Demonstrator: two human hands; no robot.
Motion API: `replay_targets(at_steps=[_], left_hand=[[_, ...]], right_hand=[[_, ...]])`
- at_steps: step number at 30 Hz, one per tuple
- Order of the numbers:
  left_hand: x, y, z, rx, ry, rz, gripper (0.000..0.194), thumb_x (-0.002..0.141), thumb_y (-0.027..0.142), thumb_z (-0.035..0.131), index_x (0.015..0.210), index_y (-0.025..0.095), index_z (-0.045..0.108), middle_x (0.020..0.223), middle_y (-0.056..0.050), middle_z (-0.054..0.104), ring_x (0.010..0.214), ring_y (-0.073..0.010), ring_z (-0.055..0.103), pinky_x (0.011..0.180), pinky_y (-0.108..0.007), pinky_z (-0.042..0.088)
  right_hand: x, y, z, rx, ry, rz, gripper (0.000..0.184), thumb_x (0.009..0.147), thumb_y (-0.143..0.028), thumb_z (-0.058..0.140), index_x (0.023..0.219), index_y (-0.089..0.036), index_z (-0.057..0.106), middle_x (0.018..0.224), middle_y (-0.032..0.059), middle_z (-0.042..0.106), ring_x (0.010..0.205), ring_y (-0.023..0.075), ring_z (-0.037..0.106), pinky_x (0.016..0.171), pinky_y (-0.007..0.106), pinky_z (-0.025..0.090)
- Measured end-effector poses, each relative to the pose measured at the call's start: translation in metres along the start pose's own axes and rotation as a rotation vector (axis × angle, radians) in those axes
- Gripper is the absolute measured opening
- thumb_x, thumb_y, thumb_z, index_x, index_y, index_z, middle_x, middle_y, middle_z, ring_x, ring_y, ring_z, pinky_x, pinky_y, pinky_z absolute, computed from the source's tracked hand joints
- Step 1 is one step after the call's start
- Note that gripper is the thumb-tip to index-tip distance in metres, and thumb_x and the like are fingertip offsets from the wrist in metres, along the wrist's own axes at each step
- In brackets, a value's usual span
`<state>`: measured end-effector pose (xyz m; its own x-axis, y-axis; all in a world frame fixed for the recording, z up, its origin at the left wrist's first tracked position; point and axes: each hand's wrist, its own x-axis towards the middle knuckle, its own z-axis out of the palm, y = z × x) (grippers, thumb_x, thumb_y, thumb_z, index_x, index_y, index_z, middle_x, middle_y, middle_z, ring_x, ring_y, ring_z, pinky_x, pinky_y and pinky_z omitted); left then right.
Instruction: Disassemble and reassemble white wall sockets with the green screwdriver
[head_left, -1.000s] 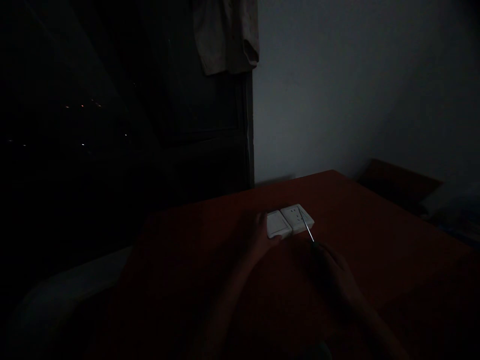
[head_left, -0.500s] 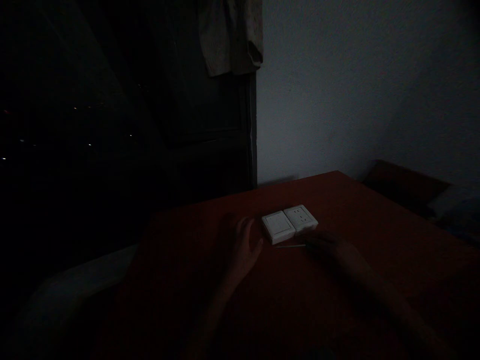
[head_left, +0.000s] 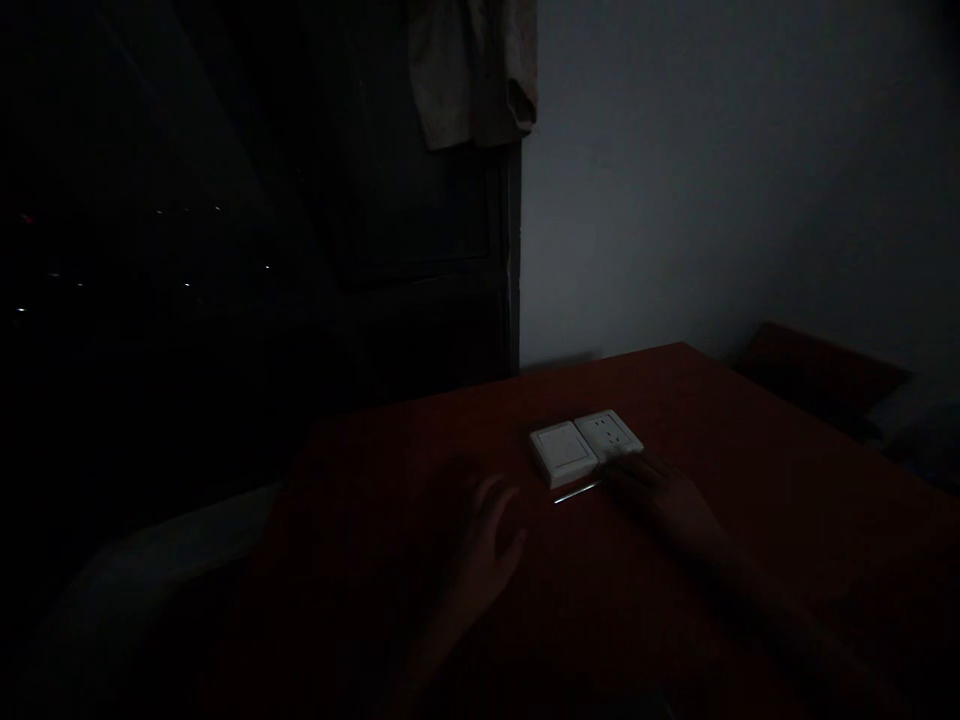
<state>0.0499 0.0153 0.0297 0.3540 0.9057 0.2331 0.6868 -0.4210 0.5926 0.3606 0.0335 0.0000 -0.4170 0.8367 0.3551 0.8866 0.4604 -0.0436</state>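
Socket box (head_left: pixel 609 430), of white square plastic w/ dark slots on its upper face, lies on the reddish-brown flat table (head_left: pixel 765 450); I take it as my landmark. White plastic box w/ plain square panel (head_left: pixel 562 448) sits against its left side, prob. so that both faces look up together. Thin shiny metal rod (head_left: pixel 577 492) lies left and on the near side of the socket box. One rod end goes under R hand (head_left: pixel 660 492), which is palm down at the near edge of the socket box. Whether these fingers grip the rod or only cover it, I cannot tell, b/c it is too dark. L hand (head_left: pixel 484 550), left of the socket box and nearer to me, has fingers curved and spread, w/ nothing visible in them; prob. the boxes lie stable w/o its support. Both hands are apart.
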Motion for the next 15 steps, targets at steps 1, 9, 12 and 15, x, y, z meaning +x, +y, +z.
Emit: replay_targets(at_steps=[1, 9, 12, 15], left_hand=[[-0.0003, -0.0005, 0.0016, -0.001, -0.002, 0.005, 0.043, 0.084, 0.021, 0.053, 0.126, 0.025, 0.05, 0.142, -0.006, 0.041, 0.13, -0.0255, 0.04, 0.11, -0.044, 0.035], [-0.0032, -0.0036, 0.0081, -0.029, -0.022, 0.016, 0.044, 0.085, 0.021, 0.052, 0.129, 0.027, 0.047, 0.143, -0.005, 0.039, 0.131, -0.0235, 0.039, 0.11, -0.042, 0.034], [-0.0045, -0.0043, 0.0086, -0.03, -0.024, 0.027, 0.045, 0.086, 0.023, 0.052, 0.13, 0.028, 0.046, 0.143, -0.004, 0.039, 0.131, -0.0232, 0.039, 0.111, -0.043, 0.034], [-0.005, -0.0041, 0.0084, -0.03, -0.029, 0.021, 0.045, 0.085, 0.022, 0.053, 0.129, 0.028, 0.047, 0.142, -0.004, 0.041, 0.131, -0.0238, 0.04, 0.111, -0.044, 0.033]], right_hand=[[-0.0001, -0.0001, 0.0008, -0.007, 0.002, 0.003, 0.033, 0.091, -0.018, 0.047, 0.12, -0.025, 0.063, 0.12, 0.009, 0.065, 0.107, 0.0249, 0.059, 0.089, 0.041, 0.048], [0.0002, -0.0035, 0.0047, -0.04, 0.031, 0.043, 0.031, 0.092, -0.02, 0.047, 0.118, -0.023, 0.064, 0.118, 0.0106, 0.065, 0.105, 0.0262, 0.059, 0.087, 0.041, 0.049], [0.001, -0.0059, 0.0021, -0.058, 0.003, 0.037, 0.032, 0.092, -0.018, 0.046, 0.12, -0.022, 0.062, 0.119, 0.0111, 0.064, 0.106, 0.0268, 0.057, 0.089, 0.042, 0.048], [0.0001, -0.0063, 0.0003, -0.061, -0.013, 0.049, 0.033, 0.092, -0.018, 0.046, 0.121, -0.021, 0.061, 0.12, 0.0118, 0.063, 0.106, 0.0277, 0.057, 0.089, 0.042, 0.048]])
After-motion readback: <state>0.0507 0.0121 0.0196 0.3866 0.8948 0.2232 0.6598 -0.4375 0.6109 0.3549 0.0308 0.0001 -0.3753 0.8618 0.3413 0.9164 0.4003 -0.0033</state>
